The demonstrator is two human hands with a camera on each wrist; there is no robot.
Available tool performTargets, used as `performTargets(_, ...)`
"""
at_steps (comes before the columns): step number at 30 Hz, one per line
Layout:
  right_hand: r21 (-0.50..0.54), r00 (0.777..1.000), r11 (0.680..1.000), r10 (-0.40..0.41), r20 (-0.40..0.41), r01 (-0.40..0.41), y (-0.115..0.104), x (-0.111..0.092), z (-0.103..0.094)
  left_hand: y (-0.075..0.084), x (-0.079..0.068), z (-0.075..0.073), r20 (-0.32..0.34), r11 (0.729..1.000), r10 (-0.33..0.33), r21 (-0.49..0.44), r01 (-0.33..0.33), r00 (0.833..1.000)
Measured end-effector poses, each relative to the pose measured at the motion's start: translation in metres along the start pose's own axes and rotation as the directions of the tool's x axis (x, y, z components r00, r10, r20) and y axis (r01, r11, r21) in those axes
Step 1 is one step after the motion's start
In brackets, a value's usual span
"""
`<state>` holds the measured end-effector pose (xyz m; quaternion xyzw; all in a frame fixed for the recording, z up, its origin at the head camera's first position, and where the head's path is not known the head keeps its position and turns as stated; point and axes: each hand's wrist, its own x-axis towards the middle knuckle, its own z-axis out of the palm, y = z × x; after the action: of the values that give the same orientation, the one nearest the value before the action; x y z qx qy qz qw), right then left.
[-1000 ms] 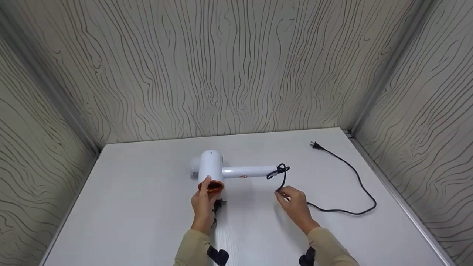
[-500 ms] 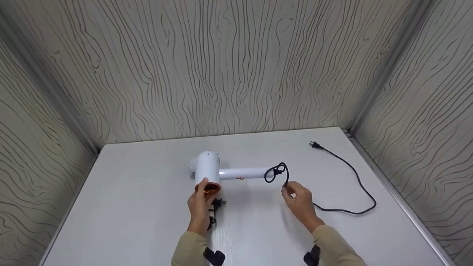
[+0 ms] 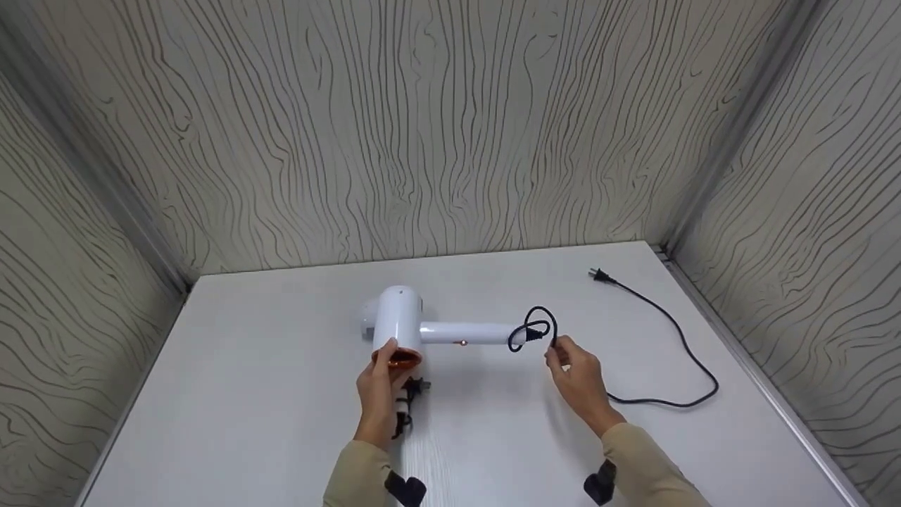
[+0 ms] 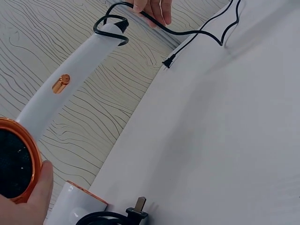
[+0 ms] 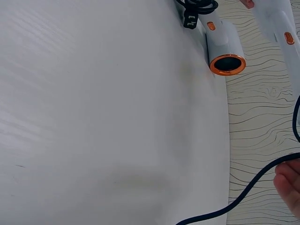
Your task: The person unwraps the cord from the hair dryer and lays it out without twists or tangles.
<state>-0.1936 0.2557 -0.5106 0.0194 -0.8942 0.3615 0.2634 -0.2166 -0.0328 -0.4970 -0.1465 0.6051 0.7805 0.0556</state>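
My left hand (image 3: 378, 398) grips the barrel of a white hair dryer (image 3: 398, 317) at its orange-rimmed end, above the table. The dryer's handle (image 3: 471, 332) points right. A black power cord (image 3: 552, 317) makes loose loops around the handle's end. Just right of those loops, my right hand (image 3: 581, 380) pinches the cord between thumb and fingers. From there it runs down to the table and curves to its plug (image 3: 602, 275) at the back right. In the left wrist view, the looped cord (image 4: 115, 33) circles the handle tip, with the right hand's fingers (image 4: 157, 9) beside it.
A second white hair dryer (image 5: 225, 47) lies on the table (image 3: 246, 394), mostly hidden behind the left hand and held dryer in the head view. Its black cord is bundled around its handle, with the plug (image 3: 419, 386) sticking out. Wood-patterned walls (image 3: 422, 141) enclose the table's back and sides.
My right hand has moved right and a little up, drawing the cord with it. The loops at the handle's end have shifted and opened wider. My left hand and the dryer moved slightly left.
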Motion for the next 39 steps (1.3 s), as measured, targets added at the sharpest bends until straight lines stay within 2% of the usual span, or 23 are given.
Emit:
performTargets(8, -0.031, 1.000, 0.999, -0.010, -0.008, 0.010, 0.009, 0.003, -0.001, 0.003, -0.002, -0.002, 0.008, 1.000, 0.006, -0.005, -0.006, 1.000)
performTargets(15, -0.062, 1.000, 0.998, 0.011, 0.022, -0.009, 0.013, 0.002, 0.002, 0.007, -0.002, -0.003, 0.020, 1.000, 0.006, 0.005, -0.006, 1.000)
performTargets(23, -0.090, 0.990, 0.995, 0.049, 0.135, -0.038, 0.006, -0.003, 0.011, 0.012, -0.002, -0.001, 0.023, 1.000, 0.019, -0.005, -0.019, 1.000)
performTargets(31, -0.147, 0.966, 0.988, 0.073, 0.250, -0.037, -0.003, -0.011, 0.021, 0.016, -0.002, 0.004, 0.030, 0.998, 0.033, -0.047, -0.032, 0.999)
performTargets(39, -0.126, 0.954, 0.992, 0.021, 0.300, 0.017, -0.012, -0.019, 0.037, 0.019, -0.004, 0.007, 0.030, 0.998, 0.039, -0.060, -0.037, 0.999)
